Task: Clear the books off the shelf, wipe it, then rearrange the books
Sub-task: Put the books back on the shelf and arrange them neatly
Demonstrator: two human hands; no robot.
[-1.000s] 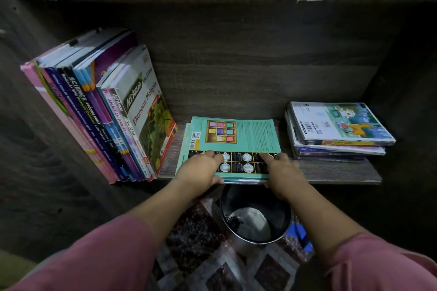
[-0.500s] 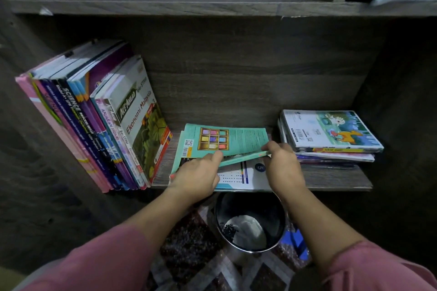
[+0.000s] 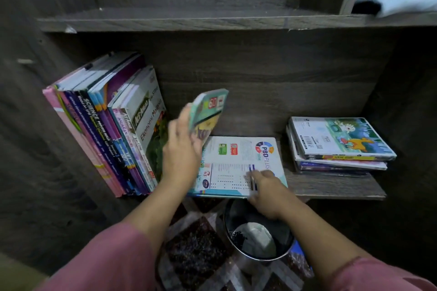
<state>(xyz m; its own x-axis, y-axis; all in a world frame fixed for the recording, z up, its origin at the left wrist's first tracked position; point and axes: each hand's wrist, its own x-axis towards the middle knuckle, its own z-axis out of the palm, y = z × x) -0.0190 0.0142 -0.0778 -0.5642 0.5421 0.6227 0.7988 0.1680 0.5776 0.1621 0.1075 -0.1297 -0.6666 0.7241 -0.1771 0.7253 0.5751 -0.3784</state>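
1. The teal book (image 3: 209,111) is up off the shelf board (image 3: 331,188), tilted nearly upright. Our left hand (image 3: 183,152) grips its lower edge, fingers curled round it
2. The book stands above and a little right of that hand, with its long axis running up and to the right. The leaning row of books (image 3: 111,130) is just to the left of the hand, so we judge that the coming move swings the book left to join the row. The left hand is the nearer one for that
3. The teal cover is blurred and we can read no words on it
4. Beneath it a white workbook (image 3: 238,163) lies flat at the middle of the board, long axis front to back. On it we read "PBD PLUS"
5. Our right hand (image 3: 268,192) rests on the workbook's near right corner, its fingers lying fairly straight on the cover and gripping nothing
6. In the leaning row, the outermost cover (image 3: 150,120) reads "Ace Ahead", "Ekonomi Malaysia" and "Teks STPM". Spines further left read "ANJAKAN" and "SCIENCE"
7. A flat stack of books (image 3: 338,146) sits at the right end, well apart from both hands. Its top cover shows a barcode and a drawn deer
8. A round bin (image 3: 257,236) stands on the floor below the board's front edge
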